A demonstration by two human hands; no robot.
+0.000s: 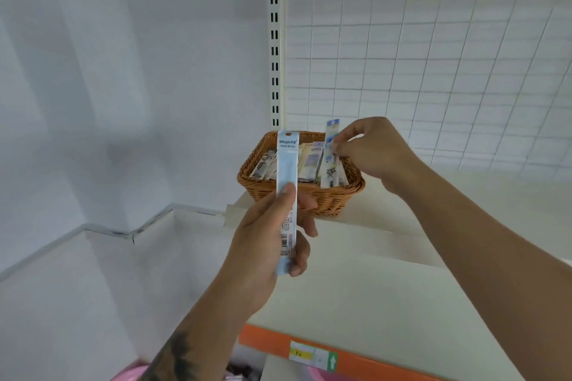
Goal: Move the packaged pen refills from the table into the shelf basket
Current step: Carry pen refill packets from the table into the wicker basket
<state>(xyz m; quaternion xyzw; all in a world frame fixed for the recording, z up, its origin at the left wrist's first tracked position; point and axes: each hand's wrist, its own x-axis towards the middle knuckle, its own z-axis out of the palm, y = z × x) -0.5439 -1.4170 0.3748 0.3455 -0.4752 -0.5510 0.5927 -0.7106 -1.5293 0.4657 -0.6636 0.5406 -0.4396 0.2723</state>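
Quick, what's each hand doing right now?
Left hand: holds a pale blue refill pack upright.
Right hand: pinches a patterned refill pack over the basket.

The scene is evenly and softly lit, with a cool bluish-white cast over the wall (93, 86) and no single hard source visible. Broad, faint-edged shadow bands fall across that wall from 10 o'clock down toward 8 o'clock. The shelf (387, 272) surface reads bright cream without glare. Wide-angle distortion bends the wire grid panel (433, 56) toward 2 o'clock, where its lines curve and fan outward, and the slotted upright (275, 40) leans slightly. Detail is soft overall: print on the light blue refill packet (287, 170) is only partly readable, and the corners at 5 and 7 o'clock are dim and blurred.
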